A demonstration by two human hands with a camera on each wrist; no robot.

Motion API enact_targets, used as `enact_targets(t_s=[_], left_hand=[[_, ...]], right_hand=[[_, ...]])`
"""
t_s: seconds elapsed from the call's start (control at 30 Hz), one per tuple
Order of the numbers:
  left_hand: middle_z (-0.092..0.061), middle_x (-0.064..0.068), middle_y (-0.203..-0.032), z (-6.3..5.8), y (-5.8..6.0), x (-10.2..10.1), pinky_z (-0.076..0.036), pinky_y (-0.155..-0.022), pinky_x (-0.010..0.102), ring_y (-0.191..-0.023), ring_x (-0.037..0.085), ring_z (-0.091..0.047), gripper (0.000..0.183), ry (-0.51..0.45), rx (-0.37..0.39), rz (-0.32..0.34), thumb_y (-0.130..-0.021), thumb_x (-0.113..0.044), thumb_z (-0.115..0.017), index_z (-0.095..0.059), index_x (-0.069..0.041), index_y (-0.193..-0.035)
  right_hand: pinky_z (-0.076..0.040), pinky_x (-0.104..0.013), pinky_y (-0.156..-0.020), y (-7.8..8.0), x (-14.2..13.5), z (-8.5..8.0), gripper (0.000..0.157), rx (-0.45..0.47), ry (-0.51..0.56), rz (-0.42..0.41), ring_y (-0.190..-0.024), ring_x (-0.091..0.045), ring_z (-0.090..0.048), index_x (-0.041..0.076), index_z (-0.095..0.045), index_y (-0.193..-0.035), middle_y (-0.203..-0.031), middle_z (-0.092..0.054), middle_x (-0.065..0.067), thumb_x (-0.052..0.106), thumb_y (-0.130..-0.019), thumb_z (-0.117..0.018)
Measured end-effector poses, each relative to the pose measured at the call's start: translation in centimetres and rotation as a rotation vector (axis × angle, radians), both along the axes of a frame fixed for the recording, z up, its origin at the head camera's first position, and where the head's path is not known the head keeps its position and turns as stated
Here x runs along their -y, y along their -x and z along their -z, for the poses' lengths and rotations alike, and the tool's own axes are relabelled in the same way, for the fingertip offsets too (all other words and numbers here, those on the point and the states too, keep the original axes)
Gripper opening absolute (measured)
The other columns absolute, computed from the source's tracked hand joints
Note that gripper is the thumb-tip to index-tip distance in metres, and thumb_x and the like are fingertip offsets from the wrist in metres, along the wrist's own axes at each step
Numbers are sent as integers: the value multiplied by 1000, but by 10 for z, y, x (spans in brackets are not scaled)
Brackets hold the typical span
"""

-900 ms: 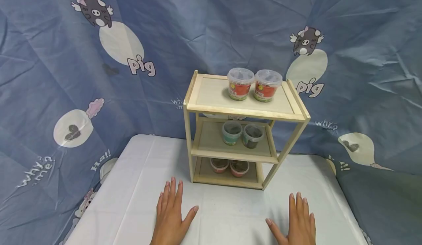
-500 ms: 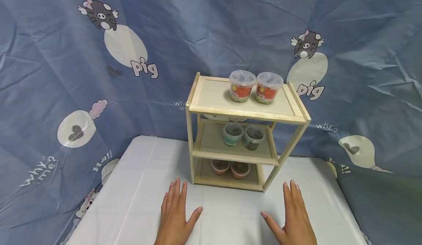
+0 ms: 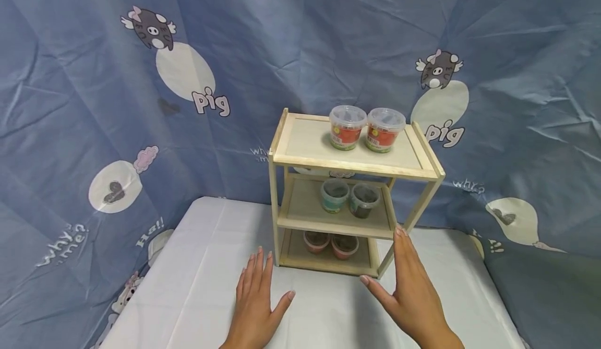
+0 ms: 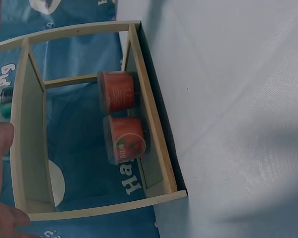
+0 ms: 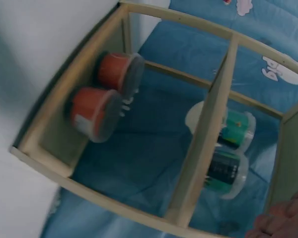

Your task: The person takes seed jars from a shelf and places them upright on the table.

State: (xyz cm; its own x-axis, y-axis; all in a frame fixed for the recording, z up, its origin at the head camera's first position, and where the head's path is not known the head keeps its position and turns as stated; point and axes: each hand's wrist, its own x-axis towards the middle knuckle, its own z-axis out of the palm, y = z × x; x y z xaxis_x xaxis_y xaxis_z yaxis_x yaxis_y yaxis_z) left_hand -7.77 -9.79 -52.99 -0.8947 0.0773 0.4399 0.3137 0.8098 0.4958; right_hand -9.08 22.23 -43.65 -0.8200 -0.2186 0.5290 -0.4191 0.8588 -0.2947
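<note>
Toward the front right corner of the wooden shelf point(image 3: 305, 139), right hand point(image 3: 415, 291) has just risen, left hand point(image 3: 255, 302) lower, both grips spread, holding nothing, so apparently only a reach; tubs point(image 3: 346, 134) sit two per board, top pair toward right edge.

Across the upper frame, the cloth point(image 3: 263, 51) is blue, printed with dark grey, white-winged pigs point(image 3: 152, 29) at upper left and upper right, pale ovals point(image 3: 185, 70) and white lettering point(image 3: 211, 102). The centre-right rack point(image 3: 305, 140) is pale wood; its top tubs point(image 3: 346, 134) clear with red, yellow and green, middle tubs point(image 3: 334, 202) green and dark, bottom tubs point(image 3: 344, 254) red. The lower-frame table point(image 3: 206, 265) is white
</note>
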Motion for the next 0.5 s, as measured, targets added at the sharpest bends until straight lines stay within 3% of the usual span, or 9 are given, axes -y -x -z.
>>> enact_targets(t_s=[0.1,0.33,0.5], left_hand=[[-19,19,-171,0,1,-2,-9,-123,50,-156,40,-16,93,-3,-10,-7,-96,-45,-75,-29,-2,-163],[-22,21,-170,6,2,-2,-2,-124,42,-155,42,-19,92,-13,4,-12,-96,-47,-74,-30,-2,-163],[-22,20,-170,11,0,2,-17,-119,57,-153,44,-23,92,-7,0,-29,-95,-46,-75,-29,-4,-164]], right_hand=[[-11,-33,-126,9,1,-9,119,-15,-15,-17,-155,-41,-22,3,-9,-167,-172,-16,-18,45,-86,-86],[-20,-46,-125,30,2,-27,117,-24,-66,-33,-155,-41,-23,1,-12,-166,-171,-19,-22,46,-86,-85],[-28,-56,-120,44,5,-35,117,-22,-41,-51,-153,-43,-27,3,-11,-167,-168,-24,-25,44,-87,-85]])
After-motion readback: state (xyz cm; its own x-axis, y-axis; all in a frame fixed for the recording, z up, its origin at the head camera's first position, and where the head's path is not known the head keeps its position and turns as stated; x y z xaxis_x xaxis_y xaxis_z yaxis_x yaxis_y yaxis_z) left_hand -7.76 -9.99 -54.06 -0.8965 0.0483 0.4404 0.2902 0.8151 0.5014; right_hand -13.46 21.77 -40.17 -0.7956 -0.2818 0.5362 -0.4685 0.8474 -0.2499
